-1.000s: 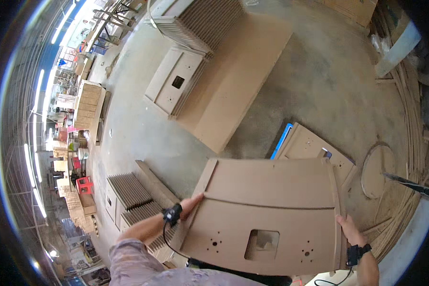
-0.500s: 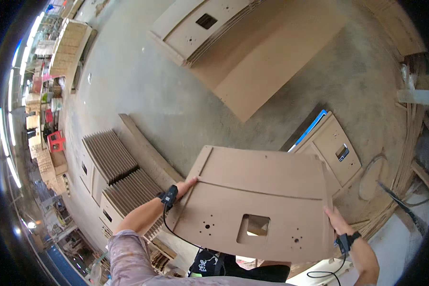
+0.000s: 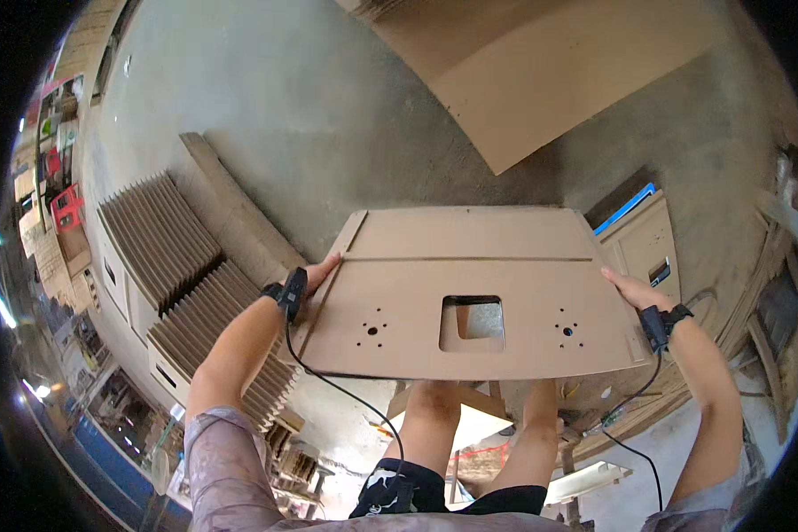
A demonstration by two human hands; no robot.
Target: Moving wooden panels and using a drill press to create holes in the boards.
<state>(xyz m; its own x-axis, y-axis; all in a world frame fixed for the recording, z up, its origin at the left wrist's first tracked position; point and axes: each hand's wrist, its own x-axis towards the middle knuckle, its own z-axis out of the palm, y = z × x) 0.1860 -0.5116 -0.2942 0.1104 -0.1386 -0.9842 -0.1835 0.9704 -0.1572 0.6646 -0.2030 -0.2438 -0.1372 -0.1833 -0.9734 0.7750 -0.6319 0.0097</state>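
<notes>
Between my two hands I hold a brown fibreboard panel (image 3: pixel 399 288) above the floor, in front of my legs. It has a groove across it, a square cut-out with rounded corners, and clusters of small holes on either side. My left hand (image 3: pixel 321 275) grips its left edge. My right hand (image 3: pixel 627 288) is closed on the right edge, thumb lying on the face. The fingers under the panel are hidden. Each wrist wears a black strapped device with a cable.
Rows of similar panels stand on edge (image 3: pixel 164 235) at the left, beside a long board (image 3: pixel 239 195) on the floor. Beyond lies a large brown sheet (image 3: pixel 550 80). Another cut-out panel (image 3: pixel 643 235) with a blue edge rests at the right. A red stool (image 3: pixel 66 207) is far left.
The panel has levelled out and moved slightly up in view, with both hands still on it. My view has shifted, showing my legs below the panel.
</notes>
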